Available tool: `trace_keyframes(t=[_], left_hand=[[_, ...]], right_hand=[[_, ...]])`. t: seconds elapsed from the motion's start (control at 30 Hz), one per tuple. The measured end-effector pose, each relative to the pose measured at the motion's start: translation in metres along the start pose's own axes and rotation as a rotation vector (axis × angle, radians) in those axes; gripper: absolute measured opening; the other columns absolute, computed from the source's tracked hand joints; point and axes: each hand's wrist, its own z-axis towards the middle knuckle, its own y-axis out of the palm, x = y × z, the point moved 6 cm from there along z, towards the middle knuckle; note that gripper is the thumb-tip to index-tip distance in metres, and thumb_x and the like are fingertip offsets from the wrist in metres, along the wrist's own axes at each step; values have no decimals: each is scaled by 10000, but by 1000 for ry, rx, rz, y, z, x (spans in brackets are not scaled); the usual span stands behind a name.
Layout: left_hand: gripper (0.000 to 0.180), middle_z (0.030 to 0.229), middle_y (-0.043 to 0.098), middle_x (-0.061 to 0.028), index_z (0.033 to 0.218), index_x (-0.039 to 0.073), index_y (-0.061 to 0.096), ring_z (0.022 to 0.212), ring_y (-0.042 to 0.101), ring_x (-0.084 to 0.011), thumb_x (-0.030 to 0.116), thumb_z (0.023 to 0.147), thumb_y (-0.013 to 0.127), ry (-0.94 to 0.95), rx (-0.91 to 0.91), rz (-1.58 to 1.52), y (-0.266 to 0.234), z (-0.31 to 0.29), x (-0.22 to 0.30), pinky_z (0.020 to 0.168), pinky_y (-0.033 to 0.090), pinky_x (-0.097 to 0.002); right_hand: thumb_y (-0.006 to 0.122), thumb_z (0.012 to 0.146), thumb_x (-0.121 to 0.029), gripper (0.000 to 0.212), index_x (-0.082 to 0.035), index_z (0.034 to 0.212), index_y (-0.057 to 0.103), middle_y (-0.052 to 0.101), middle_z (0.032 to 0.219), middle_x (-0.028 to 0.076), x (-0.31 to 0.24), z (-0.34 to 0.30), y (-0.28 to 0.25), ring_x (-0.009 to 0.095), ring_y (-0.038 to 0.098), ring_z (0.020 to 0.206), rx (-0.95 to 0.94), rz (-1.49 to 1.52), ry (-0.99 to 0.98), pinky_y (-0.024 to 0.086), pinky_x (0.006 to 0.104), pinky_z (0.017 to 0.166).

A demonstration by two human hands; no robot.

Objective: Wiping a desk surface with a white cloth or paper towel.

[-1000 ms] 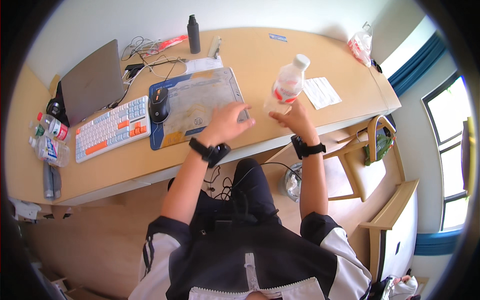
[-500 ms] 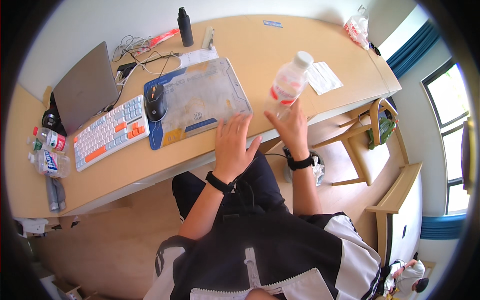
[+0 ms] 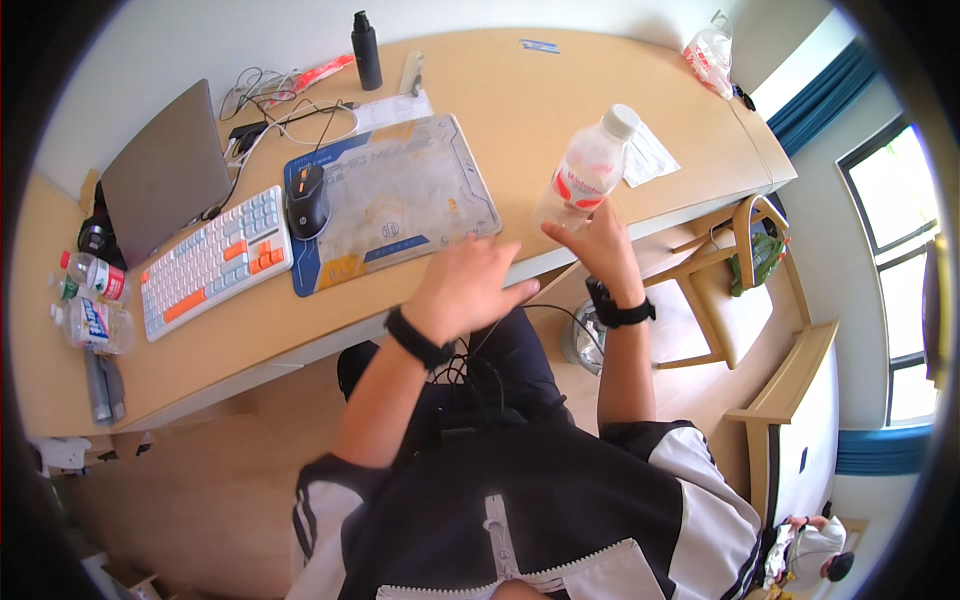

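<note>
My right hand [image 3: 604, 248] is closed round the lower part of a clear plastic bottle [image 3: 583, 178] with a white cap and a red-and-white label. The bottle leans slightly to the right, over the front part of the desk; its base is partly hidden by my fingers. My left hand [image 3: 465, 288] holds nothing, with its fingers stretched out and thumb apart. It hovers at the desk's front edge, by the near corner of the grey-and-blue mouse pad [image 3: 405, 185]. Behind the bottle lies a white paper sheet [image 3: 652, 160].
On the pad's left are a black mouse [image 3: 307, 205], a white-and-orange keyboard [image 3: 210, 270] and a laptop [image 3: 165, 165]. Several plastic bottles [image 3: 98, 325] lie at the far left. A black bottle [image 3: 367, 55] stands behind. Right of the desk is a wooden chair [image 3: 715, 310], near a bin [image 3: 583, 340].
My right hand has carried the bottle slightly to the right. My left hand has come off the pad's edge, pulling a little back toward me and tilting.
</note>
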Motion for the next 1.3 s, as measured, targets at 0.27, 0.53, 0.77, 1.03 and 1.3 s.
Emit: trace_keyframes(t=[0.27, 0.53, 0.77, 1.03, 1.3], left_hand=[[535, 1274, 633, -218, 1319, 60, 604, 1152, 636, -335, 420, 925, 649, 251, 193, -184, -104, 74, 8, 968, 508, -429], [426, 1169, 703, -140, 1278, 64, 632, 1054, 686, -318, 327, 942, 648, 176, 275, -507, -48, 162, -61, 906, 540, -412], [481, 1341, 571, -205, 1305, 80, 597, 1122, 637, -364, 371, 928, 663, 111, 465, -171, -66, 139, -68, 926, 535, -442], [473, 1539, 306, -327, 1363, 173, 594, 1278, 516, -463, 173, 898, 681, 171, 638, -45, -50, 138, -72, 1001, 495, -461], [587, 1500, 299, -354, 1383, 179, 598, 1250, 521, -483, 22, 817, 600, 158, 623, -64, -53, 136, -68, 1002, 485, -478]], right_hand=[[867, 661, -377, 866, -2, 1357, 515, 687, 1144, 183, 32, 88, 14, 322, 662, 1076, -229, -4, 37, 514, 409, 910], [896, 634, -435, 895, -28, 1343, 531, 676, 1219, 197, 41, 158, 31, 344, 645, 1139, -117, -142, 30, 513, 421, 953], [863, 666, -451, 780, -89, 1295, 577, 708, 1148, 137, 11, 187, 67, 328, 663, 1093, -140, -137, -4, 529, 430, 910], [825, 690, -425, 620, -41, 1110, 581, 713, 1019, 179, 9, 186, 91, 366, 684, 971, -26, -184, 21, 536, 463, 807], [840, 683, -310, 920, 16, 1430, 414, 703, 994, 197, -16, 169, 69, 398, 674, 961, 75, -74, -476, 536, 452, 792]])
